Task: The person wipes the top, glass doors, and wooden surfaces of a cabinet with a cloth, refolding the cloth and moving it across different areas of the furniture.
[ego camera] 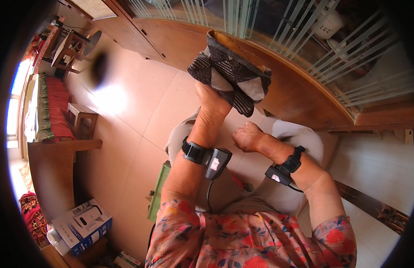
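Observation:
A soft black, grey and white patchwork-patterned cloth item (233, 78), perhaps a cap or cover, shows a mustard lining at its rim. My left hand (212, 98) holds it up in front of the wooden cabinet. Its fingers are hidden behind or within the cloth. Lower and to the right, my right hand (248, 137) is curled into a fist above my knees, apart from the cloth. I see nothing in it. Black straps with small cabled devices (218, 164) are around both forearms.
A wooden cabinet (180, 43) with striped glass doors (294, 40) curves across the front. Beside my left leg is a green metal object (159, 191). A printed carton (81, 224), a wooden stool (81, 115) and a red-covered bench seat (59, 107) stand at left on the tiled floor (143, 93).

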Demonstrator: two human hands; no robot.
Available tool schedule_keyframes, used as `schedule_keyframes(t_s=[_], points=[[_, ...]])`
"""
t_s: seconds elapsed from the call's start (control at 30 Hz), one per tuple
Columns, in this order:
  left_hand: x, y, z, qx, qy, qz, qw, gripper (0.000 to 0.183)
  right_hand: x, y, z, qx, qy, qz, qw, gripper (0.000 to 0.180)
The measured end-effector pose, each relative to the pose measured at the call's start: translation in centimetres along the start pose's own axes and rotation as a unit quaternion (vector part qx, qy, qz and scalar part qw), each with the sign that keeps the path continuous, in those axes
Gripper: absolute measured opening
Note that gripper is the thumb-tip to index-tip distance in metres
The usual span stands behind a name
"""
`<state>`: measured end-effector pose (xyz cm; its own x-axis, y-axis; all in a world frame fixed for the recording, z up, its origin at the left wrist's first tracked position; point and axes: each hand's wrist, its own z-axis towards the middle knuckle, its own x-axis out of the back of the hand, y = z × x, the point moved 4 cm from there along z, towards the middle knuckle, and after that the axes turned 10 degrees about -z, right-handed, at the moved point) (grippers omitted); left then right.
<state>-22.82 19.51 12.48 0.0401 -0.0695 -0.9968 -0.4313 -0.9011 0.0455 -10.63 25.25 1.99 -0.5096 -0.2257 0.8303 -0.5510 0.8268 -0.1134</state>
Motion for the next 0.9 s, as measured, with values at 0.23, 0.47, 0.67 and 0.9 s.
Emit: schedule_keyframes(t_s=[0.23, 0.47, 0.67, 0.9], points=[[2.5, -1.5, 1.0, 0.002, 0.067, -0.026, 0.997, 0.048, -0.4, -0.4, 0.3, 0.015, 0.008, -0.001, 1.0, 0.019], [1.3, -0.4, 0.5, -0.037, 0.013, -0.032, 0.999, 0.041, -1.3, 0.2, 0.3, 0.016, 0.002, 0.009, 1.0, 0.019], [0.5, 1.4, 0.5, -0.029, -0.029, -0.064, 0.997, 0.032, -0.8, 0.0, 0.0, 0.014, 0.01, -0.009, 1.0, 0.017], [0.5, 0.9, 0.4, 0.094, -0.112, -0.169, 0.975, 0.032, -0.5, -0.2, 0.1, 0.005, 0.029, 0.0, 1.0, 0.016]])
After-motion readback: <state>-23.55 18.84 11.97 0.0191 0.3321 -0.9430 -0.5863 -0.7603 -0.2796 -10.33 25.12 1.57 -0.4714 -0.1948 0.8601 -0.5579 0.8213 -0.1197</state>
